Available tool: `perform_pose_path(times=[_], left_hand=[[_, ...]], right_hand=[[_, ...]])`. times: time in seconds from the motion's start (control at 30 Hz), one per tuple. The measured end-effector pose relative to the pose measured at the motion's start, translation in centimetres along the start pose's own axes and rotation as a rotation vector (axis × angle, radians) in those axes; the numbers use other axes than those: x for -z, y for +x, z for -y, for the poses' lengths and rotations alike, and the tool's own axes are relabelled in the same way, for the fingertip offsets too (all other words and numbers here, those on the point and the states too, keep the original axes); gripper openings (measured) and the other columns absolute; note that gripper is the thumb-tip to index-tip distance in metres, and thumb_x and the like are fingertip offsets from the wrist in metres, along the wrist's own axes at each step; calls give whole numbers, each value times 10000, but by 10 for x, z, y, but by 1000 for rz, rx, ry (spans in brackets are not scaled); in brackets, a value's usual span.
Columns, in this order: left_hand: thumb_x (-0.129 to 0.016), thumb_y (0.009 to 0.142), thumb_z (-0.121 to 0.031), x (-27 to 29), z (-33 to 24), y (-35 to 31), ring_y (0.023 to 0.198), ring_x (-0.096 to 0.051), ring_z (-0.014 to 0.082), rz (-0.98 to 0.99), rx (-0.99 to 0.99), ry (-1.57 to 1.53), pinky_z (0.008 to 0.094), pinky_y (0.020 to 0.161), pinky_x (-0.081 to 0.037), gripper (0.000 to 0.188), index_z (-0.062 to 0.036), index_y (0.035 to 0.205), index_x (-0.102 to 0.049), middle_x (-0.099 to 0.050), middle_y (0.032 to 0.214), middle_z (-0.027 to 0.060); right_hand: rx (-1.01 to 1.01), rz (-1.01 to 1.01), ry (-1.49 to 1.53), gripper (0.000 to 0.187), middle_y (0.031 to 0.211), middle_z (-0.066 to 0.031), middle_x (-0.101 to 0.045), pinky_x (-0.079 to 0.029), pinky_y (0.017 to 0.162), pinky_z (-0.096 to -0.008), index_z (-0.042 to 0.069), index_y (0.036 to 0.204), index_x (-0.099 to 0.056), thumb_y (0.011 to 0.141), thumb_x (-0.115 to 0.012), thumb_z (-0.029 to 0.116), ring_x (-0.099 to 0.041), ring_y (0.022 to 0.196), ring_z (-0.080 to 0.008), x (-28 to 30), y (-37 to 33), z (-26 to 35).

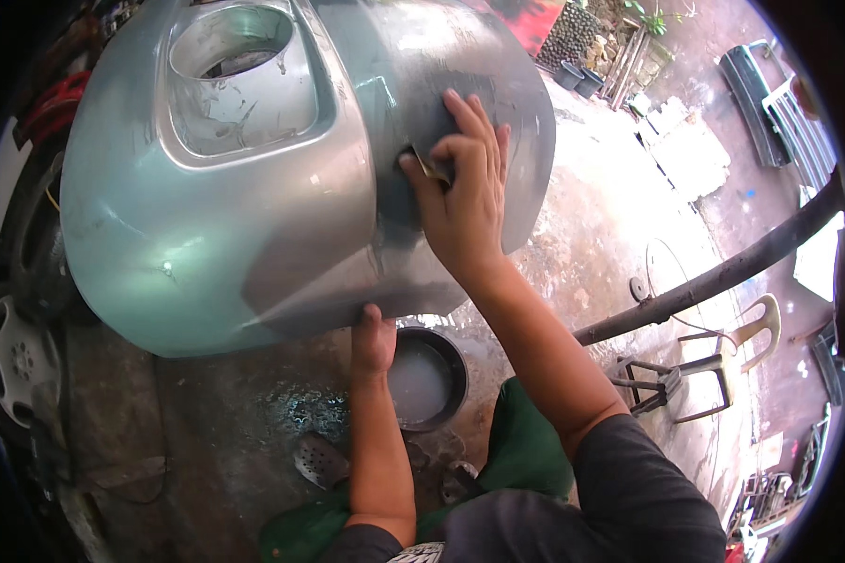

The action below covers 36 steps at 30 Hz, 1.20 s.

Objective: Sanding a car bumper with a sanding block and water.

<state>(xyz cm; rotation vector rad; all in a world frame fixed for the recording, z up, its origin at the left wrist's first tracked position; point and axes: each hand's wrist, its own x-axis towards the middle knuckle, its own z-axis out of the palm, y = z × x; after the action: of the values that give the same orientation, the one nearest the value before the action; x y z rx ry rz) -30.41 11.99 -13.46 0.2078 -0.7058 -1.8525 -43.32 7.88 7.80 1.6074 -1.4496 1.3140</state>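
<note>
A silver-grey car bumper (310, 220) fills the upper left of the view, with a round opening in a recessed panel. Its right part is dull, dark grey and looks wet. On that dull area lies my right hand (469, 178), pinching a small brownish folded piece of sandpaper (428, 169) between thumb and fingers; the other fingers rest stretched on the surface. My left hand (374, 342) grips the bumper's near lower edge, thumb against the front, the remaining fingers hidden beneath.
Below the bumper stands a black basin (422, 380) of cloudy water on the wet concrete floor (225, 403). A wheel (14, 361) is at the left. To the right are a slanting dark pole (714, 272), a plastic chair (737, 352) and several car parts along the far side.
</note>
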Motion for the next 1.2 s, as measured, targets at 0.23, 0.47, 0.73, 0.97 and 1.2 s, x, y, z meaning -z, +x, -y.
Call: perform_pose_path(times=[0.23,0.47,0.73,0.97,1.2], left_hand=[[-700,851,-553,-8,4,1,1344,-454,204,20,-8,-45,411,1140,-342,784,-99,1438,-447,-515,1426,20],[-689,857,-561,-4,-2,5,1342,-451,190,40,-40,4,399,1147,-332,787,-89,1437,-444,-505,1436,15],[-695,865,-541,-5,1,2,1353,-440,197,5,-32,-50,410,1152,-327,782,-67,1434,-446,-495,1449,21],[-645,915,-502,-6,-8,2,1338,-465,234,67,-40,-106,425,1140,-348,690,-70,1421,-462,-528,1418,47],[-655,908,-498,-14,-9,1,1283,-518,228,-5,-32,-87,405,1103,-398,665,-67,1386,-491,-560,1376,59]], right_hand=[[-35,86,-25,321,1165,-141,-581,-276,1082,-633,46,966,-544,837,-727,276,-534,1153,-386,-15,75,6],[26,-21,-24,336,1397,-204,-483,-184,1136,-637,66,960,-521,820,-762,254,-421,1343,-431,2,-35,10],[-99,-106,-54,359,1471,-251,-390,-152,1116,-694,81,988,-496,829,-763,260,-351,1380,-469,-27,16,30],[58,-16,-5,467,1492,-238,-381,-141,1173,-613,118,994,-477,733,-842,247,-356,1399,-437,-5,-67,-3],[181,30,-58,451,1488,-207,-404,-142,1182,-610,114,940,-518,708,-839,332,-383,1392,-397,33,-79,-71]])
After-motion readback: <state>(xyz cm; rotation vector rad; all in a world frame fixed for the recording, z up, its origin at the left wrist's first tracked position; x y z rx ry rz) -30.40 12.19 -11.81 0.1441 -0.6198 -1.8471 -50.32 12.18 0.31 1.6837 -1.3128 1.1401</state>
